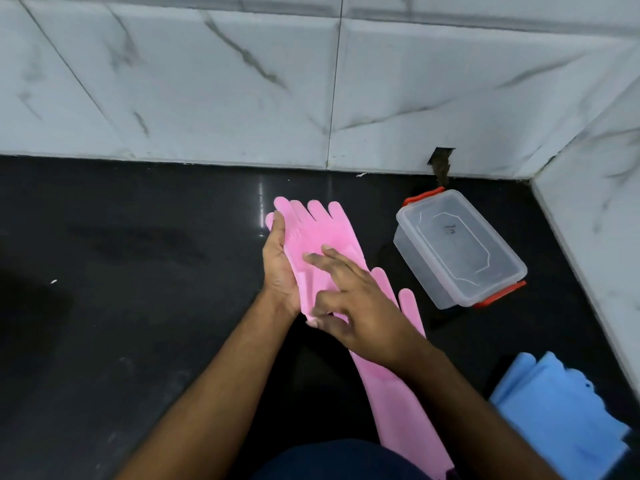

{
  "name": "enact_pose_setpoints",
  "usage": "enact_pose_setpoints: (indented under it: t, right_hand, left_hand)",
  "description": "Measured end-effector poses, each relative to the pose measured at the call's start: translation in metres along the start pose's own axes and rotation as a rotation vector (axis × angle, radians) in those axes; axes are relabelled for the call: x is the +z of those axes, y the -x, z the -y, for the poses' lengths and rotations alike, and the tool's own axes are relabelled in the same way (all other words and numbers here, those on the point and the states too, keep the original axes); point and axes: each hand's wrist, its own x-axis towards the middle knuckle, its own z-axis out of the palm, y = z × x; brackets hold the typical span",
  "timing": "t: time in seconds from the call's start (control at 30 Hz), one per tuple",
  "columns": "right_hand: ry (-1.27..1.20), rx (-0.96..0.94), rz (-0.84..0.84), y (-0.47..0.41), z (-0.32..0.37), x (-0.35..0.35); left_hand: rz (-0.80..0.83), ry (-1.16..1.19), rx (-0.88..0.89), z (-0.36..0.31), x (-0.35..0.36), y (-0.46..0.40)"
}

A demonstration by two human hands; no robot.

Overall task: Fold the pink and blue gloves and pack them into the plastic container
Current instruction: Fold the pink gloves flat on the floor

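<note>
Head view: left hand [278, 268] cups pink glove [311, 233] from left edge, fingers curled round it; right hand [349, 299] presses glove flat, fingers straight. Second pink glove [391, 375] beneath. Blue gloves [557, 417] lower right. Lidded plastic container [457, 247] right, on black counter [138, 271].

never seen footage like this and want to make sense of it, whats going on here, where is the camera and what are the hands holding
This is one picture from a camera worn on a person's head, looking down at their own two bare hands. No machine is involved. The left hand supports a pink glove from underneath, and the right hand lies on top of it with fingers spread. A second pink glove trails down toward the person. All this is above a shiny black counter against a marbled white wall. On the counter to the right stands a clear plastic container with red clips, its lid on. Blue gloves lie at the lower right.
</note>
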Motion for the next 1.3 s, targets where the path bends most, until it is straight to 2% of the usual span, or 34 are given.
enact_pose_setpoints:
  t: [0.1, 0.27, 0.37, 0.47, 0.53, 0.63, 0.7, 0.77, 0.87, 1.0, 1.07, 1.13, 1.3]
  right_hand:
    - [0.020, 0.046, 0.077, 0.016, 0.010, -0.003]
    - [0.097, 0.035, -0.052, 0.027, 0.022, -0.013]
    - [-0.050, 0.173, -0.045, 0.041, 0.026, -0.015]
    - [-0.259, 0.255, -0.028, 0.060, 0.029, -0.012]
    - [-0.299, 0.258, -0.092, 0.075, 0.032, -0.004]
    - [-0.418, 0.344, -0.304, 0.103, 0.037, 0.008]
    - [-0.468, 0.455, -0.475, 0.124, 0.032, 0.016]
    - [-0.552, 0.648, -0.601, 0.145, 0.020, 0.022]
    - [-0.640, 0.929, -0.618, 0.171, 0.001, 0.031]
    - [-0.516, 0.976, -0.627, 0.191, -0.013, 0.039]
    - [-0.495, 0.975, -0.660, 0.193, -0.014, 0.039]
    - [-0.513, 0.963, -0.692, 0.193, -0.013, 0.038]
    - [-0.787, 0.986, -0.709, 0.193, -0.008, 0.036]
  left_hand:
    - [-0.079, 0.059, -0.024, 0.003, 0.014, 0.019]
    - [-0.124, 0.078, -0.087, 0.013, 0.019, 0.039]
    - [-0.183, -0.012, -0.129, 0.018, 0.030, 0.052]
    - [-0.312, -0.065, -0.161, 0.029, 0.040, 0.062]
    - [-0.349, -0.165, -0.115, 0.040, 0.046, 0.066]
    - [-0.308, -0.408, -0.084, 0.056, 0.057, 0.071]
    - [-0.225, -0.640, -0.081, 0.069, 0.060, 0.070]
    - [-0.147, -0.867, -0.086, 0.087, 0.061, 0.073]
    - [-0.136, -1.081, -0.041, 0.110, 0.048, 0.076]
    - [-0.110, -1.378, 0.139, 0.119, 0.020, 0.066]
    - [-0.187, -1.593, 0.147, 0.116, 0.003, 0.059]
    - [-0.262, -1.651, 0.153, 0.110, -0.011, 0.056]
    - [-0.318, -1.524, 0.195, 0.093, -0.021, 0.039]
